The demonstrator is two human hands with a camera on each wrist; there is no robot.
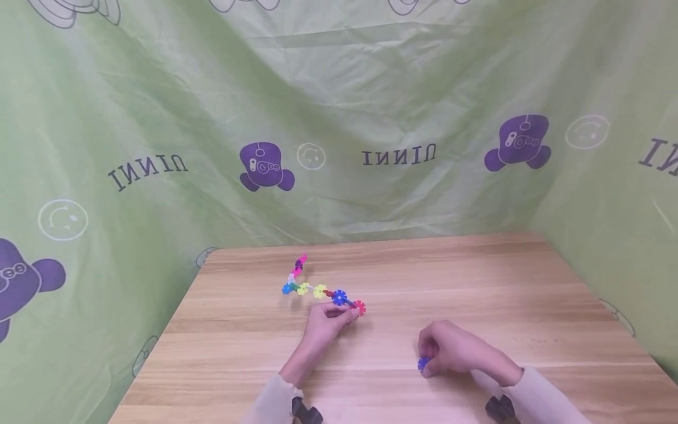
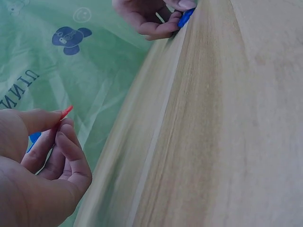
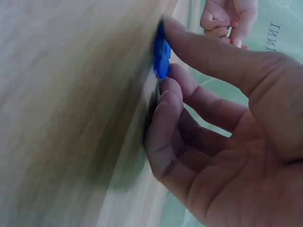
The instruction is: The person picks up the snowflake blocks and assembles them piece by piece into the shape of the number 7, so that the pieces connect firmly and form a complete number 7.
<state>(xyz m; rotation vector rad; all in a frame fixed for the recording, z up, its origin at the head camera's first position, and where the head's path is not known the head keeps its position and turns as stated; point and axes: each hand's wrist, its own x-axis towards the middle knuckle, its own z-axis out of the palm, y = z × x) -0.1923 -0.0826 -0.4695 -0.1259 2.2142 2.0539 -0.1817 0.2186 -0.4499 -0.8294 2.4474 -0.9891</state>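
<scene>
My left hand (image 1: 324, 327) pinches a red snowflake disc (image 1: 360, 307) at the near end of a chain of linked plastic snowflake discs. From there the chain runs left through a blue disc (image 1: 339, 297) and yellow discs (image 1: 319, 291), then bends at a light blue disc (image 1: 288, 288) toward a pink far end (image 1: 303, 258). Over the table to the right, my right hand (image 1: 457, 347) holds a separate blue snowflake disc (image 3: 162, 53) between thumb and fingers. In the left wrist view the red disc (image 2: 66, 111) shows edge-on, most of the chain being hidden or out of view.
The wooden table (image 1: 477, 282) lies under both hands. A green patterned cloth (image 1: 339, 194) hangs behind it and along both sides. Dark straps with a black block (image 1: 306, 411) sit at the wrists.
</scene>
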